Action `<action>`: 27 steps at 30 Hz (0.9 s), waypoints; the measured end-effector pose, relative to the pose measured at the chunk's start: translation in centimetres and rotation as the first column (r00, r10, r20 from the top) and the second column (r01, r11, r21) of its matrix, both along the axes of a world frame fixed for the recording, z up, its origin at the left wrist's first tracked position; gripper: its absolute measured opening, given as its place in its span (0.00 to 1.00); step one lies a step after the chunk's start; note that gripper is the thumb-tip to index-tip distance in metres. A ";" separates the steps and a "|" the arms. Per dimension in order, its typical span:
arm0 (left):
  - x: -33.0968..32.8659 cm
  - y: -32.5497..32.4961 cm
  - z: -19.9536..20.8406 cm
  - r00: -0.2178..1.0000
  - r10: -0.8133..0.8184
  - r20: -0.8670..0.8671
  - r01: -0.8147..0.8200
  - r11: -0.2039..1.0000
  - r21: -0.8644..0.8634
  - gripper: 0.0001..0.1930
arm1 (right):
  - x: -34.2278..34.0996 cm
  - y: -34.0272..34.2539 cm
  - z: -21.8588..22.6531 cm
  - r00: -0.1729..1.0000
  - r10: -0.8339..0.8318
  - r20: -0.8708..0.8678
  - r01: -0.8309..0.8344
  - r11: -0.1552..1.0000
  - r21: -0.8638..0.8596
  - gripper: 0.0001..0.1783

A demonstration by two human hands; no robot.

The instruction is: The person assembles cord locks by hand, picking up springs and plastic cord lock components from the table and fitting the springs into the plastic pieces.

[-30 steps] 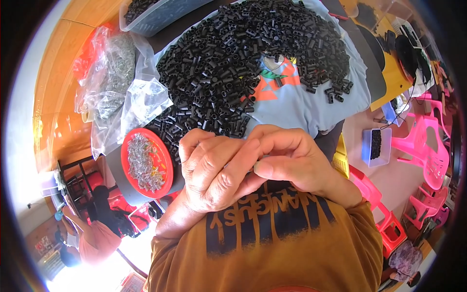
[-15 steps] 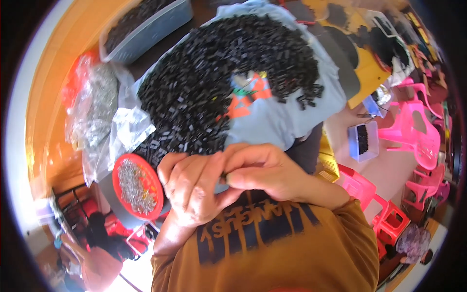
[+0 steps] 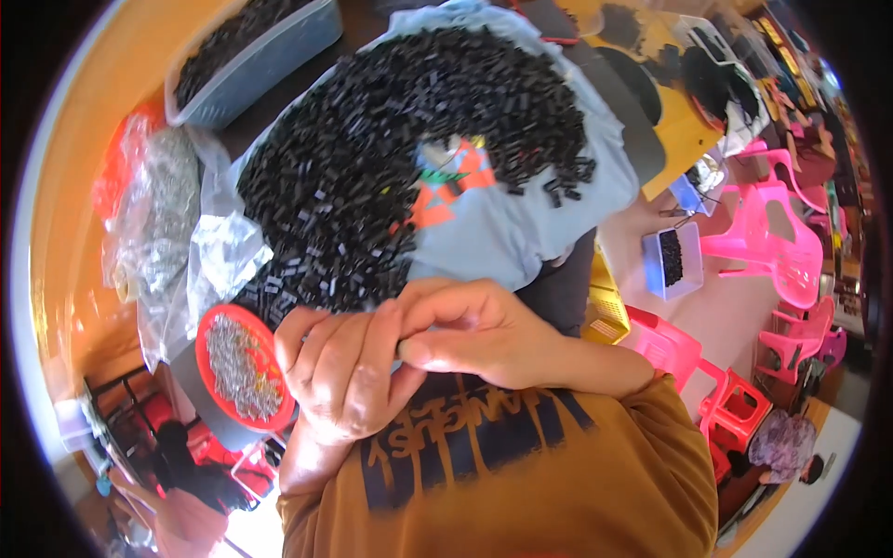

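My left hand [image 3: 339, 372] and my right hand [image 3: 479, 335] meet in front of my chest, at the near edge of the pile. Both are closed, fingertips pressed together. Whatever sits between them is tiny and hidden by the fingers. Beyond them, a heap of small black plastic pieces [image 3: 344, 186] spreads in an arc over a light blue cloth [image 3: 474, 246]. Beside my left hand stands a round red dish [image 3: 204, 363] full of small, shiny silver metal parts [image 3: 244, 367].
A clear bin [image 3: 270, 79] of black pieces stands far left, above clear plastic bags [image 3: 167, 214]. On the right are a yellow basket [image 3: 606, 307], a small box [image 3: 673, 260] on the floor, pink chairs [image 3: 777, 242] and red stools [image 3: 739, 409]. Other people sit at the edges.
The whole view has shifted a little, so most things appear further left. My hands stay together in nearly the same pose; the dark speck seen between the fingertips is now mostly covered.
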State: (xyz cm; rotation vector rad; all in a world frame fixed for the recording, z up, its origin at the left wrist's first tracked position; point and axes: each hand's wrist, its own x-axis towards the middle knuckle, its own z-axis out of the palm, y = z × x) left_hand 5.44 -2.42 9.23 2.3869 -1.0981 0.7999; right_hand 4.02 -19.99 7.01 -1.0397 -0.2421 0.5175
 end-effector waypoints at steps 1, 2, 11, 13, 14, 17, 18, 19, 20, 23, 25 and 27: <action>0.0 0.2 -0.3 1.000 -0.013 -0.002 0.013 1.000 -0.014 0.16 | 0.0 0.0 0.3 0.997 0.019 -0.075 -0.017 1.000 0.023 0.05; 0.0 0.2 -0.4 1.000 -0.029 -0.008 0.029 0.998 -0.052 0.16 | 0.0 0.1 0.5 0.988 0.043 -0.146 -0.036 0.998 0.048 0.05; -0.4 1.5 -1.7 0.994 -0.082 -0.071 0.068 0.980 -0.185 0.19 | -0.2 1.0 0.0 0.978 0.078 -0.192 -0.059 0.993 0.102 0.10; -0.4 1.8 -1.9 0.994 -0.076 -0.079 0.060 0.982 -0.181 0.18 | -0.2 1.1 0.0 0.978 0.085 -0.189 -0.067 0.993 0.096 0.11; -0.5 1.9 -2.0 0.995 -0.079 -0.057 0.067 0.982 -0.176 0.17 | -0.2 1.2 -0.2 0.976 0.096 -0.196 -0.077 0.992 0.104 0.11; -0.5 2.1 -2.0 0.997 -0.079 -0.018 0.075 0.983 -0.169 0.17 | -0.2 1.2 -0.2 0.968 0.114 -0.225 -0.091 0.990 0.110 0.10; -0.5 2.1 -1.9 0.997 -0.081 -0.004 0.079 0.983 -0.166 0.17 | -0.3 1.2 -0.1 0.962 0.116 -0.248 -0.092 0.990 0.108 0.10; -0.4 2.2 -1.8 0.996 -0.087 -0.023 0.081 0.982 -0.173 0.17 | -0.1 1.3 -0.2 0.965 0.126 -0.229 -0.102 0.989 0.111 0.10; -0.3 2.2 -1.6 0.994 -0.090 -0.063 0.078 0.983 -0.168 0.18 | -0.2 1.3 -0.4 0.971 0.095 -0.218 -0.073 0.992 0.105 0.10; 0.1 2.6 -1.5 0.976 -0.119 -0.180 0.088 0.981 -0.175 0.21 | -0.5 1.5 -0.7 0.967 0.027 -0.252 -0.007 0.997 0.082 0.10; 0.4 3.0 -0.8 0.961 -0.117 -0.249 0.073 0.981 -0.179 0.22 | -0.6 1.1 -1.3 0.967 -0.018 -0.252 0.032 0.998 0.051 0.10; 1.5 3.9 0.1 0.927 -0.075 -0.367 0.023 0.990 -0.142 0.26 | -0.3 0.6 -1.4 0.969 -0.059 -0.239 0.067 0.997 0.026 0.09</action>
